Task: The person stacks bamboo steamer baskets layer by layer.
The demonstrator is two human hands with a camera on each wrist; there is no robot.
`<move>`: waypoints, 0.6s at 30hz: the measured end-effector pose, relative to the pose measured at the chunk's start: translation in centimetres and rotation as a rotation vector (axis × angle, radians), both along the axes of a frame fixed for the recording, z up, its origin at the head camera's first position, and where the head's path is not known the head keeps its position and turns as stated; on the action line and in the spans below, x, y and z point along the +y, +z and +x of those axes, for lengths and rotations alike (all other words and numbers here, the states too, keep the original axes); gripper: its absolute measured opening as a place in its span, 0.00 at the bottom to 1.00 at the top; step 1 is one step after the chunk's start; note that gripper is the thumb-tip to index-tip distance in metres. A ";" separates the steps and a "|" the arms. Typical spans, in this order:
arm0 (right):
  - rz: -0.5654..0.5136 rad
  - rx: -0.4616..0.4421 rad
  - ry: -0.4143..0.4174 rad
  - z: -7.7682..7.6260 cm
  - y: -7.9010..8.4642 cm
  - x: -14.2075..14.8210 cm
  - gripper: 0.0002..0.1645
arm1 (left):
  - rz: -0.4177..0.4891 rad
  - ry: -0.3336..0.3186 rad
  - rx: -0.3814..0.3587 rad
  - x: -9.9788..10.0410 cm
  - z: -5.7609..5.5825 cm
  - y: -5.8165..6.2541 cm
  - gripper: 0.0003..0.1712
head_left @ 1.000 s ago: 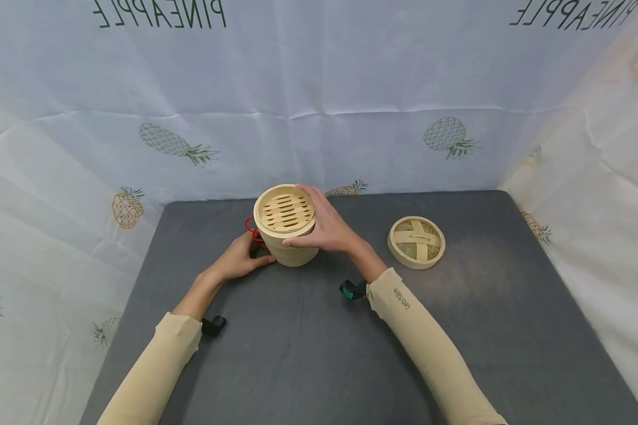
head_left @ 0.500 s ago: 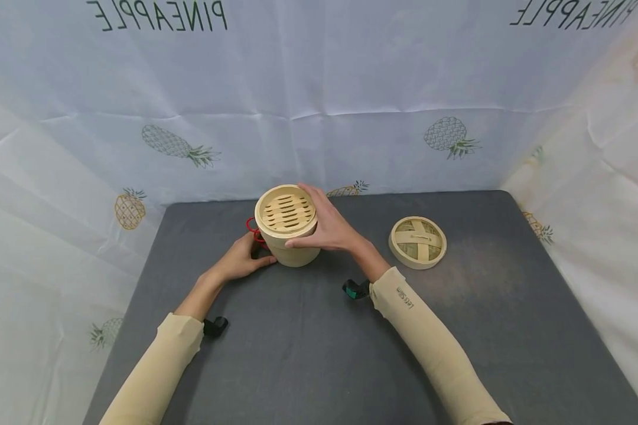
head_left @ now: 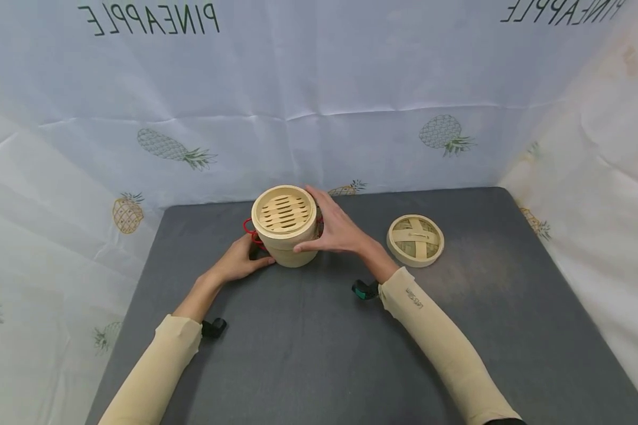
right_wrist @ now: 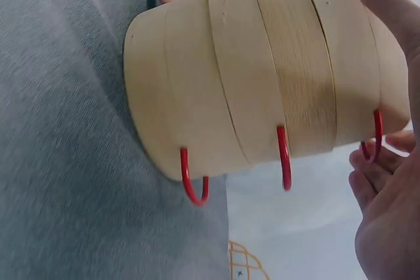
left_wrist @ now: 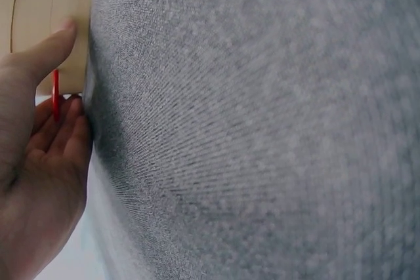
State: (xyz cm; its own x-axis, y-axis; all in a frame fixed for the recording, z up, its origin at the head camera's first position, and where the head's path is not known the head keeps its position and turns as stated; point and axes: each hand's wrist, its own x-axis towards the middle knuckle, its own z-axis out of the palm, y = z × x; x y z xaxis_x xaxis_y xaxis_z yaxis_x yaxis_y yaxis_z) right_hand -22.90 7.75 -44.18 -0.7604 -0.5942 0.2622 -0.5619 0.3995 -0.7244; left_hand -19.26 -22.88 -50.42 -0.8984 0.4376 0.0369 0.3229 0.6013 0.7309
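Note:
A stack of three bamboo steamer baskets (head_left: 292, 255) stands upright on the dark table, its slatted top facing up. Red ring handles (right_wrist: 283, 159) stick out from the tiers. Low on its left side, my left hand (head_left: 236, 260) holds the bottom tier; its thumb (left_wrist: 59, 47) lies on the wall and its fingers reach behind, beside a red ring. At the upper right of the stack, my right hand (head_left: 340, 230) is spread, thumb over the front wall. In the right wrist view its fingers (right_wrist: 374, 168) lie near the uppermost red ring, with a gap between palm and basket.
A round bamboo steamer lid (head_left: 416, 241) with crossed bands lies right of the stack. The grey table (head_left: 308, 354) ends behind the stack at a hanging white curtain (head_left: 319, 71) printed with pineapples.
My right hand has loosened from the top tier's rim and shifted slightly right and down, baring a red ring on that side. The left hand and the stack stay nearly still.

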 end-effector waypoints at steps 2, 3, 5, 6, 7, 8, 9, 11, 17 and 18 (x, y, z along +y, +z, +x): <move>0.016 0.011 0.000 0.2 -0.1 0.5 0.92 | 0.001 0.005 -0.011 -0.1 0.0 0.0 0.39; 0.025 0.016 -0.001 0.3 -0.1 0.7 0.91 | 0.001 0.007 -0.016 -0.1 0.0 0.0 0.40; 0.044 0.026 -0.008 0.5 -0.3 1.2 0.90 | -0.011 0.011 -0.017 -0.2 -0.1 -0.1 0.40; 0.056 0.033 -0.013 0.6 -0.3 1.5 0.89 | -0.016 0.012 -0.016 -0.2 -0.1 -0.2 0.41; 0.065 0.041 -0.016 0.7 -0.4 1.8 0.87 | -0.019 0.014 -0.017 -0.2 -0.1 -0.2 0.41; 0.072 0.048 -0.018 0.9 -0.4 2.0 0.86 | -0.025 0.013 -0.015 -0.2 -0.1 -0.3 0.41; 0.075 0.054 -0.019 1.0 -0.4 2.3 0.85 | -0.028 0.013 -0.012 -0.2 -0.2 -0.3 0.41; 0.089 0.074 -0.021 1.3 -0.3 2.8 0.83 | -0.028 0.014 -0.010 -0.2 -0.2 -0.3 0.40; 0.128 0.105 -0.028 2.1 0.0 4.1 0.82 | -0.018 0.015 -0.005 -0.2 -0.2 -0.4 0.38; 0.132 0.106 -0.032 2.2 0.1 4.4 0.82 | -0.018 0.013 -0.004 -0.2 -0.2 -0.4 0.38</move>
State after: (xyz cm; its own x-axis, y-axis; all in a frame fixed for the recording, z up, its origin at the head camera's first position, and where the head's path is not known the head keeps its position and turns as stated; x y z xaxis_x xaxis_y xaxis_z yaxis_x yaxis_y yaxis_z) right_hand -20.66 12.13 -44.06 -0.7518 -0.6048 0.2629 -0.6176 0.5060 -0.6021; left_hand -19.42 -23.09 -50.79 -0.9042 0.4264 0.0251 0.3118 0.6187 0.7211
